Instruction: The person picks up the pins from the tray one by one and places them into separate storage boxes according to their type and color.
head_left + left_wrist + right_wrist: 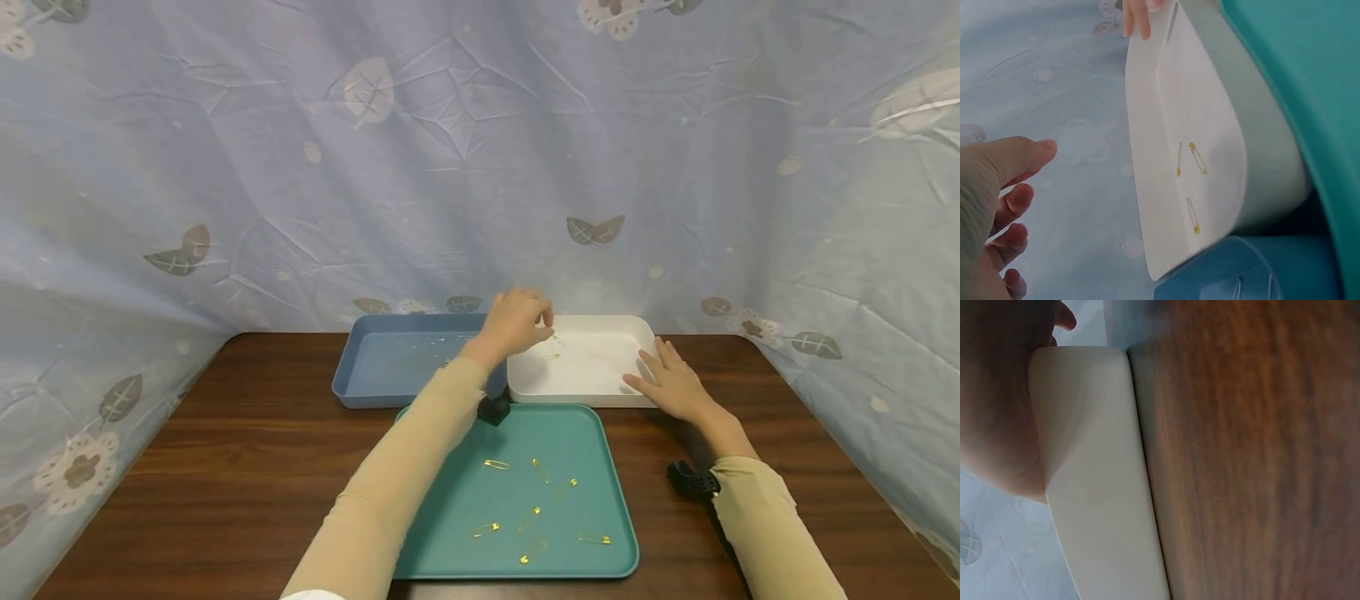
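Note:
My left hand hovers over the left part of the white tray. In the left wrist view its thumb and loosely bent fingers stand apart with nothing between them. Three gold safety pins lie inside the white tray: one safety pin beside another, and a third safety pin nearer the end. At the tray's right side, my right hand rests on the rim, fingers spread. The right wrist view shows that hand along the tray's outer wall, most fingers hidden.
A blue tray with several thin pins stands left of the white one. In front lies a teal tray with several gold safety pins, partly covered by my left sleeve. Brown wooden table surrounds them; a patterned cloth hangs behind.

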Demonstrator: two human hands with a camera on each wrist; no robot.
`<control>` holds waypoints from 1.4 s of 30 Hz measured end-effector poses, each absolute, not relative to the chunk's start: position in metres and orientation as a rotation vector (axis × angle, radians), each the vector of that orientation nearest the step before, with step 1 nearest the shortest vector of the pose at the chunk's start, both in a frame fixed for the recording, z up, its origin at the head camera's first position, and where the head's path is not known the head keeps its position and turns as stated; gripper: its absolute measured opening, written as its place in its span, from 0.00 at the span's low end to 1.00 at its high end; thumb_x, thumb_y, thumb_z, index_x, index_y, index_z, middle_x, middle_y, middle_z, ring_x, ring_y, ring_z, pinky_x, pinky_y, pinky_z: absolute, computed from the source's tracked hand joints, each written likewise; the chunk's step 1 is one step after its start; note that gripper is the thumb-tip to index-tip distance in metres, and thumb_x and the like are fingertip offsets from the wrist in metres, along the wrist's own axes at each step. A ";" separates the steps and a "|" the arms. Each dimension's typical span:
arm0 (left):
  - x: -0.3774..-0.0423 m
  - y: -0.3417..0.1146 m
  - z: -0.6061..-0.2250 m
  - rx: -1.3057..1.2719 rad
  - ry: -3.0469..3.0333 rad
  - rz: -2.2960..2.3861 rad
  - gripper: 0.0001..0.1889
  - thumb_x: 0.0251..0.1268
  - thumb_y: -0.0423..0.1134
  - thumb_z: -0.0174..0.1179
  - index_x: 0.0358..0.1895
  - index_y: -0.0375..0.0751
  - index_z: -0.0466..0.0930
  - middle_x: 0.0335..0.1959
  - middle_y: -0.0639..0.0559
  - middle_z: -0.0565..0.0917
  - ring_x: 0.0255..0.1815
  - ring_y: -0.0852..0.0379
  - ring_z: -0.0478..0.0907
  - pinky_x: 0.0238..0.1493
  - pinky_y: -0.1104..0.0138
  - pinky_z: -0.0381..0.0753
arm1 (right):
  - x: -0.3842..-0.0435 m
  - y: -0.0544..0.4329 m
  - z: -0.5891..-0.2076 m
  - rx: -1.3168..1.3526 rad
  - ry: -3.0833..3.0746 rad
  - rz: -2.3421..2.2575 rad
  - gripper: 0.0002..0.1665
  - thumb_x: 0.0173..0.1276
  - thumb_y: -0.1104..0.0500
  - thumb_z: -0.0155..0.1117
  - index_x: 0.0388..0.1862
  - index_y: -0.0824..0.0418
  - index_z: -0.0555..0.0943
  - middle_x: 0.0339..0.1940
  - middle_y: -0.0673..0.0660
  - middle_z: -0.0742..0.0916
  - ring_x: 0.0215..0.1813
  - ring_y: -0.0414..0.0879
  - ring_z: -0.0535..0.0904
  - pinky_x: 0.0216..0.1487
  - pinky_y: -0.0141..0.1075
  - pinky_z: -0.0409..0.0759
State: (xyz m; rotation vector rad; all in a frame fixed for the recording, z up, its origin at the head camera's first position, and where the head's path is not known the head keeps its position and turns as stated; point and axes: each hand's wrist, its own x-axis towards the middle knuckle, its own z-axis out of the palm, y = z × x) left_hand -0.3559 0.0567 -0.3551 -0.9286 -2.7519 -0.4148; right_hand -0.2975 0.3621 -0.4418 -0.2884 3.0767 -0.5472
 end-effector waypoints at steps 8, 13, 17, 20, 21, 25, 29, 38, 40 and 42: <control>-0.337 0.042 -0.356 -0.905 -2.750 -0.515 0.07 0.65 0.48 0.63 0.39 0.52 0.82 0.38 0.55 0.80 0.43 0.55 0.73 0.52 0.56 0.70 | -0.296 0.361 -0.442 -0.279 3.076 -0.558 0.49 0.73 0.35 0.48 0.76 0.70 0.55 0.78 0.75 0.47 0.79 0.71 0.39 0.71 0.71 0.43; -0.325 0.034 -0.358 -0.884 -2.740 -0.593 0.07 0.65 0.49 0.63 0.39 0.52 0.83 0.37 0.54 0.80 0.42 0.56 0.72 0.53 0.54 0.69 | -0.296 0.361 -0.443 -0.280 3.078 -0.554 0.49 0.72 0.35 0.48 0.76 0.70 0.55 0.78 0.76 0.47 0.78 0.72 0.39 0.70 0.71 0.43; -0.315 0.025 -0.362 -0.854 -2.725 -0.641 0.07 0.64 0.49 0.64 0.38 0.53 0.83 0.36 0.54 0.80 0.39 0.56 0.72 0.45 0.59 0.67 | -0.296 0.362 -0.443 -0.283 3.080 -0.545 0.49 0.72 0.35 0.48 0.76 0.70 0.55 0.78 0.76 0.47 0.78 0.72 0.40 0.70 0.71 0.44; -0.307 0.018 -0.364 -0.823 -2.731 -0.655 0.07 0.63 0.50 0.65 0.37 0.53 0.83 0.36 0.52 0.81 0.38 0.56 0.71 0.40 0.62 0.63 | -0.296 0.361 -0.441 -0.285 3.077 -0.545 0.49 0.72 0.35 0.49 0.76 0.70 0.56 0.78 0.76 0.47 0.78 0.72 0.40 0.71 0.70 0.44; -0.304 0.015 -0.365 -0.817 -2.736 -0.663 0.07 0.63 0.50 0.65 0.37 0.53 0.83 0.36 0.51 0.81 0.37 0.56 0.70 0.40 0.62 0.62 | -0.296 0.360 -0.440 -0.284 3.075 -0.550 0.49 0.72 0.35 0.49 0.76 0.70 0.56 0.78 0.76 0.47 0.78 0.72 0.40 0.71 0.70 0.44; -0.293 0.005 -0.368 -0.805 -2.748 -0.717 0.07 0.64 0.49 0.65 0.37 0.53 0.83 0.36 0.49 0.81 0.36 0.55 0.69 0.41 0.61 0.62 | -0.295 0.358 -0.438 -0.280 3.078 -0.546 0.48 0.72 0.35 0.49 0.76 0.70 0.56 0.78 0.76 0.48 0.78 0.72 0.40 0.70 0.71 0.44; -0.280 -0.003 -0.374 -0.801 -2.744 -0.740 0.07 0.63 0.50 0.65 0.37 0.53 0.84 0.33 0.52 0.80 0.36 0.56 0.69 0.40 0.62 0.62 | -0.295 0.358 -0.438 -0.281 3.075 -0.549 0.48 0.72 0.36 0.49 0.76 0.69 0.56 0.78 0.76 0.48 0.78 0.71 0.39 0.70 0.71 0.44; -0.256 -0.014 -0.386 -0.782 -2.744 -0.805 0.08 0.60 0.50 0.67 0.36 0.54 0.84 0.31 0.55 0.78 0.35 0.58 0.67 0.39 0.63 0.60 | -0.296 0.361 -0.440 -0.288 3.069 -0.529 0.50 0.73 0.35 0.47 0.79 0.66 0.47 0.78 0.75 0.46 0.78 0.71 0.39 0.70 0.72 0.42; -0.252 -0.016 -0.389 -0.783 -2.756 -0.841 0.07 0.60 0.50 0.68 0.37 0.54 0.84 0.30 0.58 0.77 0.35 0.58 0.67 0.40 0.63 0.60 | -0.296 0.360 -0.439 -0.294 3.068 -0.535 0.51 0.73 0.35 0.47 0.79 0.65 0.46 0.78 0.75 0.46 0.78 0.72 0.39 0.70 0.72 0.42; -0.248 -0.019 -0.393 -0.786 -2.769 -0.881 0.06 0.60 0.48 0.68 0.37 0.54 0.84 0.30 0.59 0.76 0.36 0.59 0.67 0.40 0.63 0.60 | -0.296 0.361 -0.439 -0.295 3.068 -0.529 0.51 0.73 0.34 0.47 0.79 0.65 0.46 0.78 0.75 0.46 0.78 0.72 0.39 0.70 0.72 0.43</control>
